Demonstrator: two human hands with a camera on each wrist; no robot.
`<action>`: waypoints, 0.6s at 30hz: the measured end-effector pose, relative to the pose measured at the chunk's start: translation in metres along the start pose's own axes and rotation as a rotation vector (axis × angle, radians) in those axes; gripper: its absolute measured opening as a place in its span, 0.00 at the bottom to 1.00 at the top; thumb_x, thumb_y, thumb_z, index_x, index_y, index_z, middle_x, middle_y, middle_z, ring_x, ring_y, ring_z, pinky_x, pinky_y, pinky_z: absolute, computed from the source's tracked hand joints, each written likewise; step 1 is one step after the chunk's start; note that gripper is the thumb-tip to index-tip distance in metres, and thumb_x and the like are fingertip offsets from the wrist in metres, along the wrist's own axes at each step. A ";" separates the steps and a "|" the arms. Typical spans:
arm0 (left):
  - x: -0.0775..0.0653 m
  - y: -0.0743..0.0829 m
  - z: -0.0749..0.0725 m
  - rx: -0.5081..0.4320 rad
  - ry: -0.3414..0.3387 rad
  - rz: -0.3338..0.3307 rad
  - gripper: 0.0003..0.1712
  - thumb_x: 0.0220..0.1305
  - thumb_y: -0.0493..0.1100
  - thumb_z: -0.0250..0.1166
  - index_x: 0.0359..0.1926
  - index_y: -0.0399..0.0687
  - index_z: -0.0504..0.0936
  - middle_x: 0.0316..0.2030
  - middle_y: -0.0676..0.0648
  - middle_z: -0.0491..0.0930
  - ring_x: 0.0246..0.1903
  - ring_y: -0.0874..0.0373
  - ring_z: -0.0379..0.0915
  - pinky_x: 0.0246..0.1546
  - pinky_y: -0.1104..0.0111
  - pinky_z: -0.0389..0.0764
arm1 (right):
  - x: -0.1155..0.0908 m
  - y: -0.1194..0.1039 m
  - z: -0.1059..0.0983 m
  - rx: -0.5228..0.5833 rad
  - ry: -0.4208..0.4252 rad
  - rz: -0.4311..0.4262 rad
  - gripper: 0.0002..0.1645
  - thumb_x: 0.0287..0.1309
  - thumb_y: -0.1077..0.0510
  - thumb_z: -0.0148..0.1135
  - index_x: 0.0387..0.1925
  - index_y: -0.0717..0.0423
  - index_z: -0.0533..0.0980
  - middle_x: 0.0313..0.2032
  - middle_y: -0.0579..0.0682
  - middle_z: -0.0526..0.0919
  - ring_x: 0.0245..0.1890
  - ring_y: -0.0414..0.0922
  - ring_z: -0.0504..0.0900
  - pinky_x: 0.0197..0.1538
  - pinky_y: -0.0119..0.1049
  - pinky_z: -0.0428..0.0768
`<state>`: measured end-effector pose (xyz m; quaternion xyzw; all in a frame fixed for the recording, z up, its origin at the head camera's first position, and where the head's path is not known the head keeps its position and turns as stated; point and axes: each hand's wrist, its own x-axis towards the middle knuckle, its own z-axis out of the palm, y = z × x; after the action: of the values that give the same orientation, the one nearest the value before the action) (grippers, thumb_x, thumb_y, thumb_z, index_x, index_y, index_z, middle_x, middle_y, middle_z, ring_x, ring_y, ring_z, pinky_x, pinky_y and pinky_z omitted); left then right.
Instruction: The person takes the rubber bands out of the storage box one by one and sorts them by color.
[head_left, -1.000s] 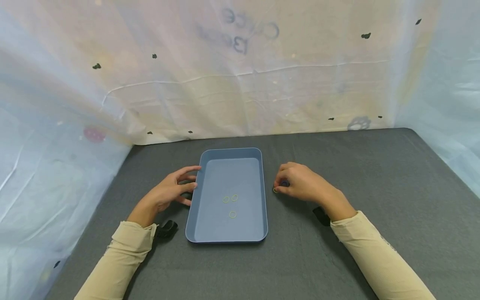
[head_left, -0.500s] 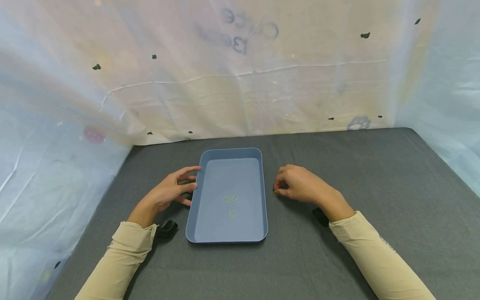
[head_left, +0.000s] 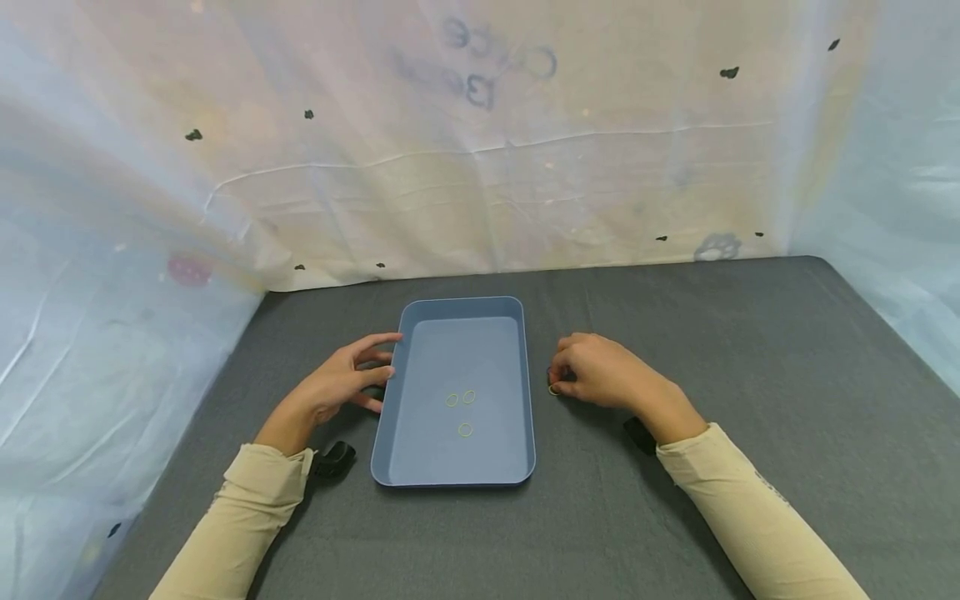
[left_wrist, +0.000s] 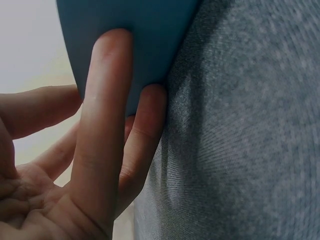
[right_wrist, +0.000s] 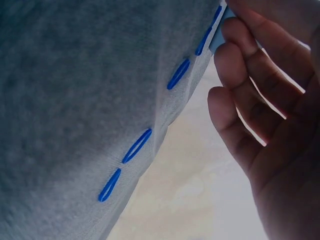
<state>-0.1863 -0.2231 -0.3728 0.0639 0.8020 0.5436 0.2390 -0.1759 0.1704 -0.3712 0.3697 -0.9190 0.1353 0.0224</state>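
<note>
Right grip seems to pinch a thin yellow ring at its fingertips, left grip touches the shallow blue rectangular tray between them with unclenched fingers, and a slack pinch could drop the ring.

faint blurred lettering, on the pale backdrop, unreadable

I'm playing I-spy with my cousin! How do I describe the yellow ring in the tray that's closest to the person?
On the grey cloth-covered table, find the blue rectangular tray between the left hand and right hand. Inside, two thin yellow rings lie side by side. Yours is the third ring, lying apart from that pair, closer to the tray's near end.
</note>
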 end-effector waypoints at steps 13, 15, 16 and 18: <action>-0.001 0.001 0.001 -0.002 -0.001 0.006 0.36 0.74 0.39 0.58 0.77 0.54 0.55 0.72 0.30 0.56 0.52 0.43 0.79 0.40 0.53 0.89 | 0.000 0.000 -0.005 0.011 -0.014 0.001 0.03 0.55 0.54 0.74 0.32 0.46 0.86 0.32 0.39 0.82 0.37 0.40 0.79 0.43 0.40 0.82; 0.000 0.001 0.001 -0.003 -0.002 0.007 0.36 0.74 0.39 0.58 0.78 0.54 0.55 0.72 0.30 0.56 0.54 0.41 0.77 0.40 0.53 0.89 | 0.000 -0.001 -0.008 0.019 0.001 -0.008 0.03 0.55 0.54 0.74 0.33 0.47 0.87 0.33 0.39 0.82 0.37 0.39 0.79 0.42 0.39 0.82; -0.001 0.000 0.001 -0.003 -0.005 0.011 0.36 0.74 0.39 0.58 0.78 0.53 0.55 0.72 0.29 0.55 0.56 0.40 0.76 0.40 0.53 0.89 | 0.000 -0.001 -0.009 0.023 0.008 -0.010 0.03 0.56 0.54 0.73 0.33 0.47 0.87 0.33 0.39 0.82 0.37 0.39 0.79 0.42 0.39 0.82; 0.000 0.000 0.000 -0.004 -0.004 0.013 0.37 0.74 0.39 0.58 0.78 0.53 0.54 0.72 0.29 0.55 0.58 0.37 0.74 0.40 0.53 0.89 | 0.000 -0.004 -0.012 0.031 0.018 -0.016 0.03 0.56 0.54 0.73 0.34 0.47 0.87 0.34 0.40 0.82 0.38 0.39 0.79 0.42 0.39 0.82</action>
<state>-0.1857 -0.2232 -0.3730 0.0698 0.8001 0.5464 0.2375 -0.1741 0.1709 -0.3584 0.3759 -0.9136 0.1525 0.0260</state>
